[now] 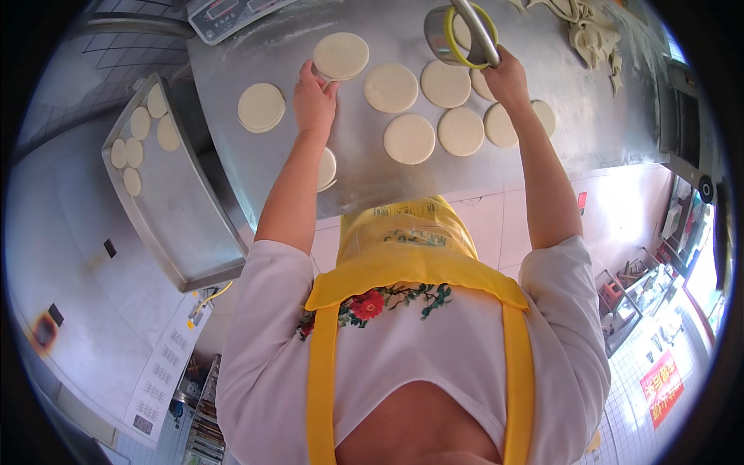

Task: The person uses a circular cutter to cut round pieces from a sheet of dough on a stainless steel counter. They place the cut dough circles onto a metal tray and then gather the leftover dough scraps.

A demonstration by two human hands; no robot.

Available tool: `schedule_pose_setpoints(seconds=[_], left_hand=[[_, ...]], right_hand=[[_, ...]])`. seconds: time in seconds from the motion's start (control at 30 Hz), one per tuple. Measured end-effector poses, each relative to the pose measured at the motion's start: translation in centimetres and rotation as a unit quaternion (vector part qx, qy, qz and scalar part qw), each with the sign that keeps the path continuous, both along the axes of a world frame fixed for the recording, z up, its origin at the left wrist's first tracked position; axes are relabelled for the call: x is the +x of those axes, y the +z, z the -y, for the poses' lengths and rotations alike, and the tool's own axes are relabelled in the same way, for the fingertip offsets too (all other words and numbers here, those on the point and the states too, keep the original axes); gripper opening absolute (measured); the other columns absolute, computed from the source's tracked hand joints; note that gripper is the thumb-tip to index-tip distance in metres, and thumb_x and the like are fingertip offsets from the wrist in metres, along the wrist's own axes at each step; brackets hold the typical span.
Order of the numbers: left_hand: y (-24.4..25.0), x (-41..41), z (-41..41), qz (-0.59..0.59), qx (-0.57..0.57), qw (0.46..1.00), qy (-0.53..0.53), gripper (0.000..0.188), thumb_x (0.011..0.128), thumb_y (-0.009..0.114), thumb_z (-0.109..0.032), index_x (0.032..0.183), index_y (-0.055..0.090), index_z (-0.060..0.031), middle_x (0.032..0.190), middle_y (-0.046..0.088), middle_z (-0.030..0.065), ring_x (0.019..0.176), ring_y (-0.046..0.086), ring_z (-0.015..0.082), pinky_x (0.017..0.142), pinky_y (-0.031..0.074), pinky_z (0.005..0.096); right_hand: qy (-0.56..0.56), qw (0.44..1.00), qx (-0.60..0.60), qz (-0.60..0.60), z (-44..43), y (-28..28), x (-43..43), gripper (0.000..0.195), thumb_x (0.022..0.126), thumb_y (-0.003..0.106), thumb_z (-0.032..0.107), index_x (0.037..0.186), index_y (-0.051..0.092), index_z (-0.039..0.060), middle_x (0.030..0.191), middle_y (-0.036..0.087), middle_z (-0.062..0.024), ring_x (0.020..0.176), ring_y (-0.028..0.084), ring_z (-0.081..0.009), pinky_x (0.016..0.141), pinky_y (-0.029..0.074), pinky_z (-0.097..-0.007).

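Observation:
My left hand (315,100) grips the near edge of a small stack of round dough discs (341,56) above the steel table. In my right hand (507,77) is a round metal dough cutter (446,36) with a yellow-green rim and a bar handle, over the right part of the dough discs. Several flat dough discs (390,88) lie in rough rows between my hands, some partly hidden by my right hand and forearm. Another disc stack (261,107) lies left of my left hand, and one (326,169) is partly behind my left forearm.
Dough scraps (594,40) lie at the far right of the steel table (354,195). A digital scale (224,17) stands at its far left corner. Left of the table, a metal baking tray (200,232) holds several dough discs at its far end.

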State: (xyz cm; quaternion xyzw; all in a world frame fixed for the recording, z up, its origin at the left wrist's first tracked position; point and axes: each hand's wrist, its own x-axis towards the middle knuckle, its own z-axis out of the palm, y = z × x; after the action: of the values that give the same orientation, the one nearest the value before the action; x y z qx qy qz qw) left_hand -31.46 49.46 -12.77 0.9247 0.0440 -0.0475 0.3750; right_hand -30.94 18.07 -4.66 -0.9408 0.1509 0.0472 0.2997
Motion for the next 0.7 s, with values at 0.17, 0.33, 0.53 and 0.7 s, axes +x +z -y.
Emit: schedule_pose_setpoints(seconds=[0.17, 0.33, 0.53, 0.7], left_hand=[[1.0, -3.1, -2.2, -0.065, 0.029, 0.975, -0.210, 0.031, 0.073, 0.070, -0.017, 0.098, 0.055, -0.0073, 0.071, 0.057, 0.0063, 0.076, 0.056, 0.0255, 0.065, 0.045, 0.0385], [3.5, 1.4, -0.5, 0.063, 0.007, 0.971, -0.230, 0.031, 0.072, 0.070, -0.023, 0.097, 0.061, -0.0078, 0.088, 0.059, 0.0085, 0.083, 0.055, 0.0284, 0.077, 0.046, 0.0355], [2.3, 3.7, 7.8, 0.075, 0.097, 0.915, -0.383, 0.041, 0.064, 0.075, -0.024, 0.099, 0.061, -0.0095, 0.103, 0.055, 0.0058, 0.097, 0.051, 0.0260, 0.088, 0.042, 0.0350], [3.0, 5.9, 8.0, -0.048, 0.128, 0.887, -0.442, 0.038, 0.059, 0.077, -0.021, 0.092, 0.061, -0.0118, 0.103, 0.056, 0.0059, 0.094, 0.053, 0.0259, 0.081, 0.044, 0.0351]], right_hand=[[-0.052, 0.998, 0.029, 0.015, 2.3, 1.2, -2.4, 0.029, 0.072, 0.057, 0.014, 0.098, 0.057, 0.0020, 0.082, 0.062, -0.0195, 0.079, 0.058, -0.0374, 0.070, 0.045, -0.0398], [-0.143, 0.987, 0.070, 0.036, 5.6, 1.5, -4.1, 0.026, 0.072, 0.060, 0.014, 0.095, 0.057, 0.0025, 0.074, 0.060, -0.0150, 0.066, 0.055, -0.0290, 0.064, 0.044, -0.0367], [-0.175, 0.982, 0.064, 0.018, 7.7, 1.7, -6.3, 0.022, 0.071, 0.061, 0.016, 0.088, 0.058, 0.0024, 0.072, 0.060, -0.0148, 0.066, 0.056, -0.0301, 0.063, 0.044, -0.0371], [-0.109, 0.994, 0.027, 0.011, 7.7, -0.4, -7.1, 0.024, 0.070, 0.060, 0.016, 0.089, 0.057, 0.0016, 0.073, 0.060, -0.0190, 0.072, 0.058, -0.0355, 0.065, 0.044, -0.0400]])
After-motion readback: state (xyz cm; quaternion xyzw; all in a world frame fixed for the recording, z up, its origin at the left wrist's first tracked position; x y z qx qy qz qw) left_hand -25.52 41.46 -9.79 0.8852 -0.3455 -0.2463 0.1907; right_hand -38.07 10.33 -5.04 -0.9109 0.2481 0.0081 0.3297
